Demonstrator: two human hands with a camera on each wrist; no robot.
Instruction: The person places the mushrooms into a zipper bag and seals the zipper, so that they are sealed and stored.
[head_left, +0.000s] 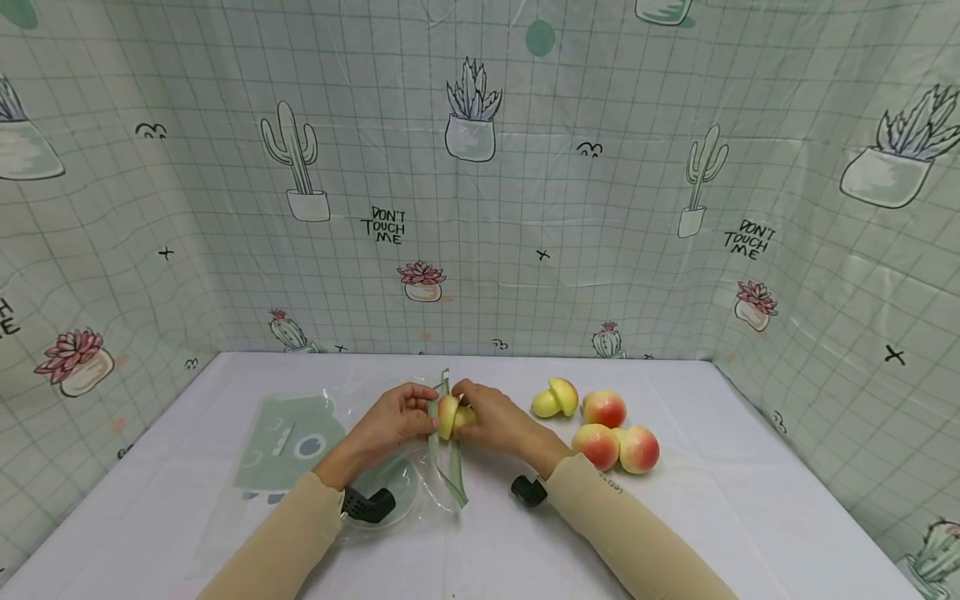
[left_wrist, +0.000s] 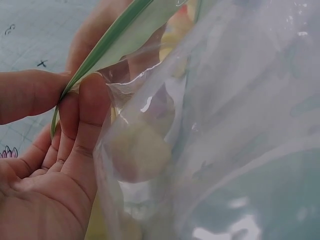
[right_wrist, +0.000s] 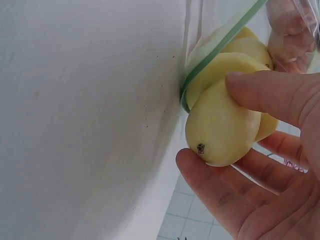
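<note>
Yellow mushroom (right_wrist: pixel 222 125) gripped in right hand (head_left: pixel 495 421), we are finding its cap facing the table's (head_left: pixel 112 533) left edge, left hand (head_left: pixel 393 417) pinching the bag's rim (left_wrist: pixel 109 42) beside it.

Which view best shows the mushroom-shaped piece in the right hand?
Right wrist: the mushroom-shaped piece is close up in the right hand, its dark-spotted end plain. Head shows it small, partly covered. Left wrist shows yellowish shapes through the clear bag; which is it, I can't tell.
</note>
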